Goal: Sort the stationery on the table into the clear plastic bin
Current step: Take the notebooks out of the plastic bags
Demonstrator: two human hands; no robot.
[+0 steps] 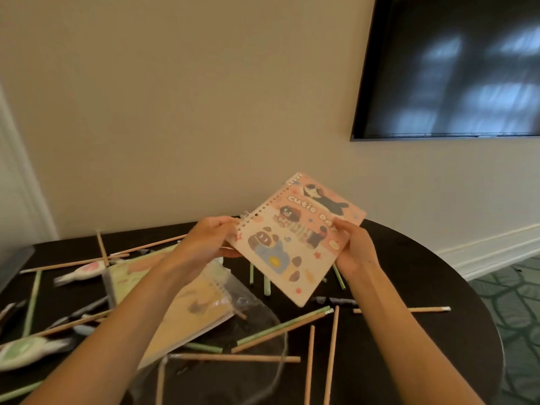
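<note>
Beige wall (175,97), dark television (455,65)

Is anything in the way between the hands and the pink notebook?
Nothing visible is. The left hand grips the pink notebook at its spiral edge, the right hand grips the opposite edge, and it is held above the table. I cannot make out the clear bin here, so its path is unknown.

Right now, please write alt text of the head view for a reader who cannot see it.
The left hand and right hand hold a pink spiral notebook with cartoon animals above a dark table. Pencils, pens and a yellow spiral notebook lie scattered on it.
</note>
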